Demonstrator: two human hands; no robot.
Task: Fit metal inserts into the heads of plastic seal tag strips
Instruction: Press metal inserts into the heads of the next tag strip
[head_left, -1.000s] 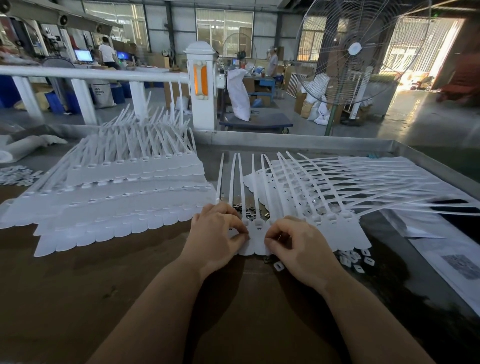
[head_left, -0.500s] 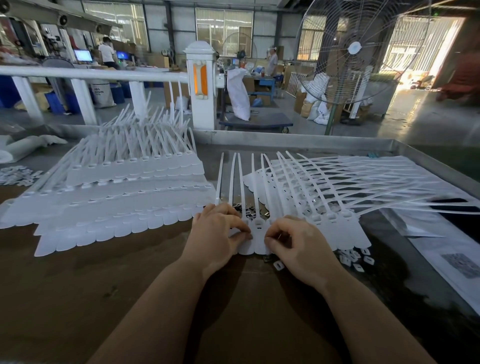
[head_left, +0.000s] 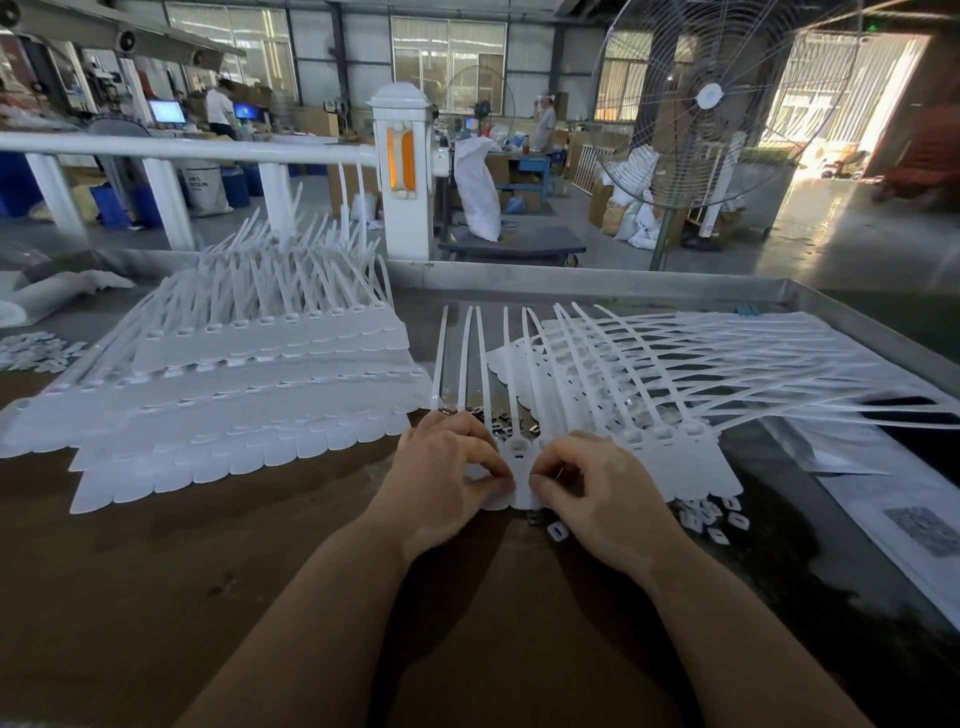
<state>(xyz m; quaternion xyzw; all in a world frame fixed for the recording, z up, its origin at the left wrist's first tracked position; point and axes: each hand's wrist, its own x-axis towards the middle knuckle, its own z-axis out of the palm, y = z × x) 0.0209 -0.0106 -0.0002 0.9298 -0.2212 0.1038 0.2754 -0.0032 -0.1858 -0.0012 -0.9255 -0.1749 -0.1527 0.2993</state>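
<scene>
1. Left hand (head_left: 441, 473) and right hand (head_left: 597, 486) pinch one seal tag strip (head_left: 519, 457) by its head, flat on the table (head_left: 260, 597).
2. Light, springy plastic; it looks best gripped at the stiffer head.

Bare table (head_left: 260, 597) lies open before my wrists; stacked strips (head_left: 234, 395) block left, fanned strips (head_left: 701, 374) block right.

We can read only one marking: "ABS RESIN" in dark letters on a white sack (head_left: 205, 188) standing on the floor behind the white railing (head_left: 182, 148). Other print is blurred.
</scene>
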